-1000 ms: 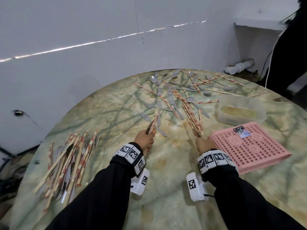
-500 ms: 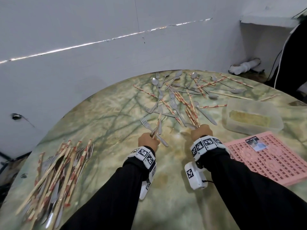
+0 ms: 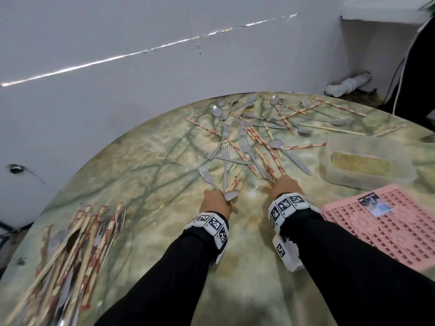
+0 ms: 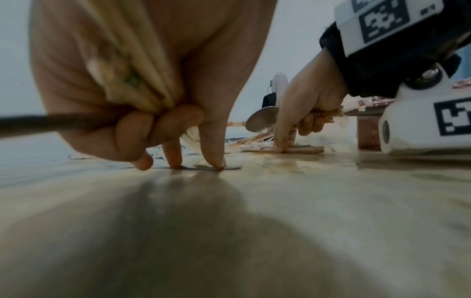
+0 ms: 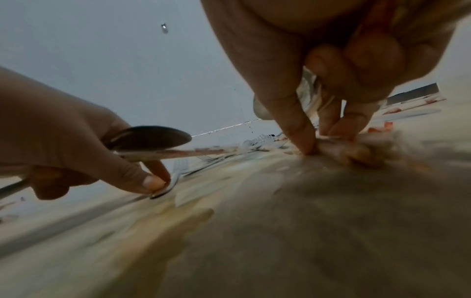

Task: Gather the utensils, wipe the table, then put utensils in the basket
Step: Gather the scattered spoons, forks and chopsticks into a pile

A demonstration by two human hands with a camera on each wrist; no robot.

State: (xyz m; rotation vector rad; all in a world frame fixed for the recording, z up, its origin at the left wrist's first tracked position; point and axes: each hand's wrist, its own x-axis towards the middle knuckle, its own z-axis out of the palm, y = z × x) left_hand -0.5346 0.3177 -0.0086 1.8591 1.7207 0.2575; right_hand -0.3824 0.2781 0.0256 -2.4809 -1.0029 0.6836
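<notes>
Forks, spoons and paper-wrapped chopsticks lie scattered (image 3: 249,137) across the far middle of the round marble table (image 3: 150,175). My left hand (image 3: 219,201) grips a spoon (image 3: 231,195) and some chopsticks, and its thumb and forefinger (image 5: 155,181) pinch the end of a fork handle (image 5: 175,179) on the table. My right hand (image 3: 282,184) holds a bundle of chopsticks and a spoon (image 4: 262,121), and its fingertips (image 5: 328,141) press on more chopsticks (image 4: 298,149) lying flat. The pink basket (image 3: 388,222) lies to the right of my right wrist.
A gathered pile of chopsticks and forks (image 3: 70,250) sits at the table's near left edge. A clear plastic tub (image 3: 367,161) with a yellowish pad inside stands behind the basket. A white wall runs close behind the table; a dark-clothed person (image 3: 421,74) stands far right.
Both hands have reached forward into the near edge of the scattered utensils. The right hand has moved left, away from the basket. A spoon bowl now shows in the left hand.
</notes>
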